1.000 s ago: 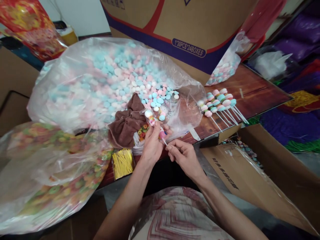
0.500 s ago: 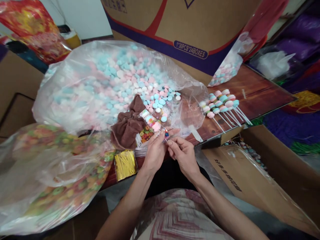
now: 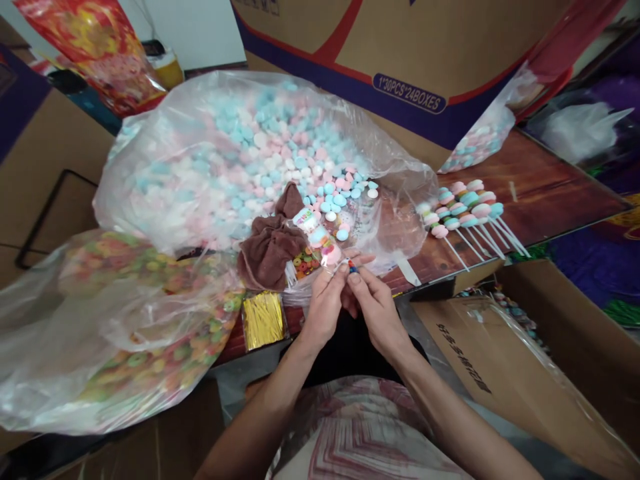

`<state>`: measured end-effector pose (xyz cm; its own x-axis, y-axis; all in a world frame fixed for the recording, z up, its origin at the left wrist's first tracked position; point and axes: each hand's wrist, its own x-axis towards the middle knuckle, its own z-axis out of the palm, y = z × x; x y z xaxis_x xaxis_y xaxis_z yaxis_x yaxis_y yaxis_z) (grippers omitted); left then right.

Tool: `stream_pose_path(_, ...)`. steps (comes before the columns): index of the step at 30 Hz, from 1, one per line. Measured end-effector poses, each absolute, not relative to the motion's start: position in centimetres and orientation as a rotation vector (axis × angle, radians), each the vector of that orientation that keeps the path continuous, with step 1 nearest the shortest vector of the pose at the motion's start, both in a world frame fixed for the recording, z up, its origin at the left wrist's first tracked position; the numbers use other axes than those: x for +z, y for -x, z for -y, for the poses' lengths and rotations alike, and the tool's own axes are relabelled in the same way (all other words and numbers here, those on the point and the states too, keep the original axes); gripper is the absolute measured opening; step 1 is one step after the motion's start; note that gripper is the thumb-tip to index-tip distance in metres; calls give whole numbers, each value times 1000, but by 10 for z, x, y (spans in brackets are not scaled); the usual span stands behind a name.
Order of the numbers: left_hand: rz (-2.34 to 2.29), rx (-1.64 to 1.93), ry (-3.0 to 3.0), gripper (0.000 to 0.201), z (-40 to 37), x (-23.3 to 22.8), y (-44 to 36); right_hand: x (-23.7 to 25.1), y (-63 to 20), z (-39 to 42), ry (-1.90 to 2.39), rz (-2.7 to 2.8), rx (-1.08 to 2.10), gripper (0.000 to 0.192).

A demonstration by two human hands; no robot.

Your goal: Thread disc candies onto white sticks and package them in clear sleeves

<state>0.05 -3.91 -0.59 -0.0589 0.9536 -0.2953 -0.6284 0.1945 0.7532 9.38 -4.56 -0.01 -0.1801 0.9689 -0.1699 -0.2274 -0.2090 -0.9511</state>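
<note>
A marshmallow skewer (image 3: 318,236) in a clear printed wrapper points away from me, its near end at my fingertips. My left hand (image 3: 324,303) is closed, pinching the gathered bottom of that wrapper. Close beside it, my right hand (image 3: 376,303) has thumb and fingers pressed together at a small blue and red piece (image 3: 353,267), whose kind I cannot make out. The two thumbs nearly touch. Beyond the hands lie a brown cloth (image 3: 270,253) and a patch of colourful ring-shaped candies (image 3: 305,264). A packet of gold twist ties (image 3: 263,321) sits left of my left hand.
A large clear bag of pastel marshmallows (image 3: 260,140) spreads across the table, with a bag of coloured rings (image 3: 150,333) at left. Several unwrapped skewers (image 3: 467,210) lie at right. An open carton (image 3: 460,347) stands below the table edge; a big box (image 3: 340,53) rises behind.
The camera view has turned, shifting the scene to the right. My right hand's fingers have moved up against my left fingertips at the wrapper's end. The wrapped skewer stays held.
</note>
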Motion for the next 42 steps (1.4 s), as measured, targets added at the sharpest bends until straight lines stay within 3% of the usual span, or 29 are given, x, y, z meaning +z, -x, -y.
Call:
stream_pose_path(4,-830,1362,-676,27,42,-4,2,6,-87,44,931,647,1800,41)
stream_pose_path(11,-820,1461,-442,24,49,5,18,18,-77,53,747,388,2081,39)
stream_pose_path(20,-868,1579,-514,32,81,8,57,19,-34,67,801,426,2059,37)
stream_pose_path(24,-997,1665,-504,24,81,15,60,14,-28,64,864,864,1931,26)
stream_pose_path(27,-928,1742,-481,24,75,17,66,17,-44,45,918,1683,1623,27)
stream_pose_path(29,-938,1754,-463,21,72,15,71,20,-56,25,1097,2118,1132,24)
stream_pose_path(31,-981,1730,-447,19,70,11,73,18,-65,6,1340,2281,638,22)
stream_pose_path(33,-1003,1670,-429,19,70,8,72,10,-68,-9,1501,2355,342,21)
stream_pose_path(42,-891,1625,-390,33,62,3,59,-27,-64,-18,1398,2498,22,25)
